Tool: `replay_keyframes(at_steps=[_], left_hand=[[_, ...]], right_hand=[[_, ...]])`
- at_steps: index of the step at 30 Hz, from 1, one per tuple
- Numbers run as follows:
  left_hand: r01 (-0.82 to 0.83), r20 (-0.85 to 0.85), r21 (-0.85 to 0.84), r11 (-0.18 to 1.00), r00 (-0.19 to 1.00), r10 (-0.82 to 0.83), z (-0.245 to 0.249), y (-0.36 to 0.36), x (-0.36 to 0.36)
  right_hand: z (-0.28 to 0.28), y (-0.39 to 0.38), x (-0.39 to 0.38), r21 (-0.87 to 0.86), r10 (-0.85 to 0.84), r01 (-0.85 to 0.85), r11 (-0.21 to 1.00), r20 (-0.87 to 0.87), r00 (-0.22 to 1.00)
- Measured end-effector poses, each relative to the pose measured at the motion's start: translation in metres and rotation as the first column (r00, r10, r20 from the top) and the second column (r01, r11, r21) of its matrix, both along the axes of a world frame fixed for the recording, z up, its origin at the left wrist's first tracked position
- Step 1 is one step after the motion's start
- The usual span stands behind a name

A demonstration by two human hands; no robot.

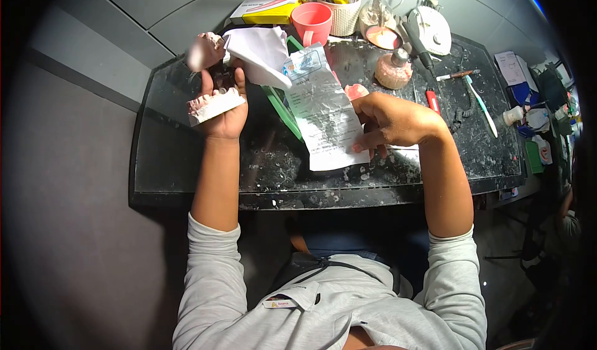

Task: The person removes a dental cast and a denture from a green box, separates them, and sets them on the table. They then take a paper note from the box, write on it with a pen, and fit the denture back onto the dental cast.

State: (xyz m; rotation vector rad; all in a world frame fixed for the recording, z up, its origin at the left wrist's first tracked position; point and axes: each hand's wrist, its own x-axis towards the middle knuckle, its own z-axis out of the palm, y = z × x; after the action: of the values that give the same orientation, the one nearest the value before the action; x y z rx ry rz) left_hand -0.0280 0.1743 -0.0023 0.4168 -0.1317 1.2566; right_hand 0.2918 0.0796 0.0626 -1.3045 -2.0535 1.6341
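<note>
My left hand (228,118) holds a plaster dental cast (214,105) with a row of teeth, its fingers around the back. Just beyond the fingertips is a second, pinkish dental cast (206,51); whether it is joined to the first one is hidden. A folded white sheet (260,54) lies against it on the right. Between thumb and fingers, my right hand (398,123) pinches the edge of a creased printed paper slip (323,110) with a blue heading. Part of a green tray or frame (283,113) shows beneath the slip.
Along the back stand a yellow-and-white box (264,11), a pink mug (312,21), a woven cup of tools (344,17) and a white device (430,31). A metal-topped jar (393,70), a red-handled tool (433,102) and a toothbrush (482,107) lie to the right on the stained black bench (273,179).
</note>
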Motion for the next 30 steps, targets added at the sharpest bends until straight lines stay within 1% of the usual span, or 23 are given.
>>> replay_keyframes(at_steps=[8, 10, 16, 19, 21, 22, 24, 26, 30], left_hand=[[-0.002, -0.017, 0.006, 1.000, 1.000, 0.002, -0.0001, 0.0008, -0.0014], [-0.002, -0.023, 0.006, 1.000, 1.000, 0.002, 0.0003, 0.0011, -0.0018], [0.000, -0.008, 0.008, 1.000, 1.000, 0.000, -0.0019, 0.0028, -0.0029], [0.006, -0.022, 0.009, 1.000, 1.000, -0.006, -0.0020, 0.0036, -0.0038], [0.022, -0.076, 0.038, 0.999, 0.997, -0.019, 0.0007, 0.0030, -0.0031], [0.022, -0.076, 0.038, 0.999, 0.997, -0.019, -0.0015, 0.0038, -0.0033], [0.025, 0.023, 0.053, 0.998, 0.999, -0.026, -0.0068, 0.0056, -0.0038], [0.028, 0.026, 0.056, 0.998, 0.999, -0.030, -0.0072, 0.0054, -0.0039], [0.024, 0.027, 0.047, 0.999, 0.999, -0.025, -0.0065, 0.0045, -0.0035]], right_hand=[[0.0039, -0.0011, -0.0007, -0.004, -0.004, 0.004, 1.000, 0.023, 1.000], [0.0017, -0.0009, -0.0004, -0.005, 0.007, -0.007, 1.000, -0.031, 0.999], [0.0040, -0.0010, -0.0003, -0.016, 0.011, -0.011, 1.000, -0.032, 0.999], [0.0030, -0.0009, 0.0000, -0.022, 0.018, -0.019, 1.000, -0.046, 0.999], [0.0053, -0.0017, -0.0007, -0.016, 0.020, -0.021, 1.000, -0.039, 0.999], [0.0067, -0.0020, -0.0009, -0.009, 0.023, -0.023, 1.000, -0.032, 0.999], [0.0087, -0.0022, -0.0010, -0.010, 0.023, -0.024, 1.000, -0.021, 1.000], [0.0084, -0.0023, -0.0010, -0.011, 0.024, -0.025, 1.000, -0.010, 1.000], [0.0079, -0.0031, -0.0017, -0.008, 0.012, -0.013, 1.000, -0.056, 0.998]])
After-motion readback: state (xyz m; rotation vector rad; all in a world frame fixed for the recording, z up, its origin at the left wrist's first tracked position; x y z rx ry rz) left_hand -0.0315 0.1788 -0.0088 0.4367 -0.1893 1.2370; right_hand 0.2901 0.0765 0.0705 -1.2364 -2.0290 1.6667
